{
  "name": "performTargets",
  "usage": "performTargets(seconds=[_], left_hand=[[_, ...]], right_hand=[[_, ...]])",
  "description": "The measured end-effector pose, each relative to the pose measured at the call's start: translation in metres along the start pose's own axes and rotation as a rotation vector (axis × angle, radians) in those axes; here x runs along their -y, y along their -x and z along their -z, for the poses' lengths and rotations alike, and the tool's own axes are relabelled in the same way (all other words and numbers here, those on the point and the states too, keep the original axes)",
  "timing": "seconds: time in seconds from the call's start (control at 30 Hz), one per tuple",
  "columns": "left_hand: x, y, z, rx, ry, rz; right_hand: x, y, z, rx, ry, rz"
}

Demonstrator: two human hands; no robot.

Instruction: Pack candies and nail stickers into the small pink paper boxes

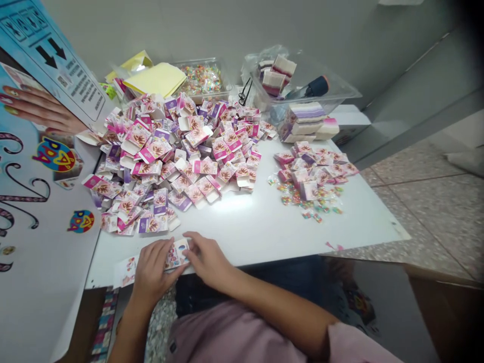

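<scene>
Both hands (pixel 181 262) apparently grip one sticker packet (pixel 176 254).

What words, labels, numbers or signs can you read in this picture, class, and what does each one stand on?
"PDA": on the round colourful logo of the poster at left; a smaller logo below looks alike but is blurred.
Two black down arrows: on the blue and white sheet at top left; its small print is too small to read.
Large black curly letters: on the poster, cut off, unreadable.
Small pink boxes: print too small to read.
</scene>
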State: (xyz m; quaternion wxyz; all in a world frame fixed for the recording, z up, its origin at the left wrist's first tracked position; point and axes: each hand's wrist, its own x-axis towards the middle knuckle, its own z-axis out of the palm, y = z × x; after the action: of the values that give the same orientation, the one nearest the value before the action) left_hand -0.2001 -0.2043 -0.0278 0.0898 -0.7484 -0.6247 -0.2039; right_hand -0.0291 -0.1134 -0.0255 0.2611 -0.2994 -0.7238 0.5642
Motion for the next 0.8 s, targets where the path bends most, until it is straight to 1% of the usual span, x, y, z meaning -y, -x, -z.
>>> performTargets(seconds=[0.07,0.1,0.2,0.3,0.4,0.57,0.63,0.7,0.73,0.8], left_hand=[[-0.002,-0.005,-0.001,-0.02,0.008,-0.025],[-0.003,-0.008,-0.001,-0.025,0.015,-0.035],[-0.004,-0.012,-0.004,-0.021,0.038,-0.044],[-0.002,-0.01,-0.004,-0.001,0.04,-0.029],[0.003,-0.008,-0.001,0.032,0.024,-0.026],[0.014,-0.015,0.007,0.104,-0.003,-0.043],[0.014,-0.019,0.009,0.118,-0.003,-0.03],[0.007,-0.021,0.008,0.107,0.002,-0.007],[0.0,-0.021,0.006,0.088,0.015,0.001],[-0.022,-0.025,0.001,0.025,0.089,0.022]], right_hand=[[-0.001,0.0,0.002,-0.029,-0.11,-0.097],[-0.002,0.0,0.004,-0.037,-0.145,-0.119],[-0.001,0.002,0.013,-0.079,-0.174,-0.12],[0.0,0.008,0.029,-0.125,-0.132,-0.09],[0.001,0.019,0.054,-0.199,-0.049,-0.026],[-0.001,0.041,0.105,-0.421,0.223,0.219],[0.0,0.049,0.126,-0.487,0.275,0.23],[0.003,0.055,0.144,-0.546,0.24,0.174],[0.005,0.057,0.152,-0.576,0.196,0.142],[0.01,0.06,0.164,-0.636,0.1,0.111]])
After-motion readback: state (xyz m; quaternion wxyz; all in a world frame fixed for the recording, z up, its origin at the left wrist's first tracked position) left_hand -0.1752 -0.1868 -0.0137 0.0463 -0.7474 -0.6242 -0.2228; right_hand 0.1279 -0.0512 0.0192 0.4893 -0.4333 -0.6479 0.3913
